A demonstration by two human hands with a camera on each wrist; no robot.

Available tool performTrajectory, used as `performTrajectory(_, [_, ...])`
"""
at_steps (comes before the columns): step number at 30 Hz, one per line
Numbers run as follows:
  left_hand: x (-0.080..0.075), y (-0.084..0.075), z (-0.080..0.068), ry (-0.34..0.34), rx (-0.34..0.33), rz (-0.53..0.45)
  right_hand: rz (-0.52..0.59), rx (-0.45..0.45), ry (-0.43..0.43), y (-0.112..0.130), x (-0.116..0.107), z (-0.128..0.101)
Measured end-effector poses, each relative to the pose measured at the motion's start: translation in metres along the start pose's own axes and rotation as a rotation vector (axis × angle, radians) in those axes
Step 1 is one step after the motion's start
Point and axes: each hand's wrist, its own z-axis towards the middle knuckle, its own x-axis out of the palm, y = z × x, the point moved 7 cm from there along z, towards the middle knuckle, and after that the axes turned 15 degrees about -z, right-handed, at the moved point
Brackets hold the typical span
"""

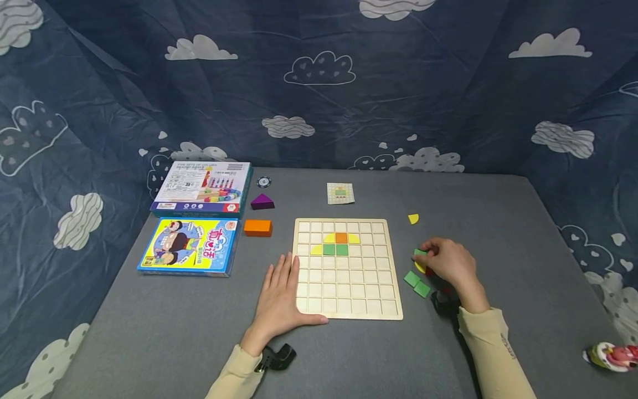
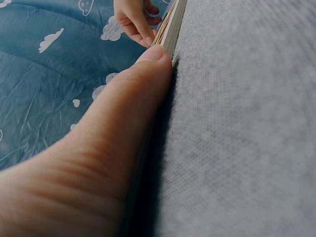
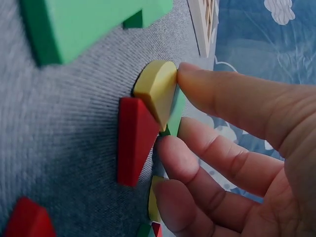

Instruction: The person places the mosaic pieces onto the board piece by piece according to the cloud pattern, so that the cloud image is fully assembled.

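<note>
My left hand [image 1: 279, 302] lies with straight fingers along the left edge of a wooden grid board [image 1: 349, 290], its thumb at the near edge. On the board, several yellow, green and orange tiles form a small pattern in the upper rows. Right of the board, my right hand [image 1: 451, 263] has thumb and index finger at opposite sides of a green tile [image 3: 176, 111], pinching it. Close to those fingertips are a yellow rounded tile [image 3: 157, 89] and a red tile [image 3: 133, 140]. Two green tiles [image 1: 416, 284] lie nearer. The palm partly hides the red tiles in the head view.
A patterned card [image 1: 341, 193] lies beyond the board, with another yellow tile [image 1: 413, 219] to its right. Two boxes, one white [image 1: 199, 188] and one blue-yellow [image 1: 186, 246], sit at left beside an orange block [image 1: 257, 228] and purple prism [image 1: 262, 201]. A figurine [image 1: 613, 356] is at right.
</note>
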Motion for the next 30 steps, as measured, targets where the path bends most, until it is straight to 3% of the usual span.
performTrajectory(18, [-0.002, 0.000, 0.000, 0.002, -0.002, -0.012, 0.041, -0.016, -0.031, 0.010, 0.005, 0.008])
performTrajectory(25, [0.000, 0.000, 0.000, 0.009, -0.005, -0.011, 0.042, -0.023, -0.001, 0.011, 0.005, 0.008])
performTrajectory(30, [0.000, -0.001, -0.001, 0.005, -0.001, -0.017, 0.041, -0.074, -0.100, 0.014, 0.002, -0.001])
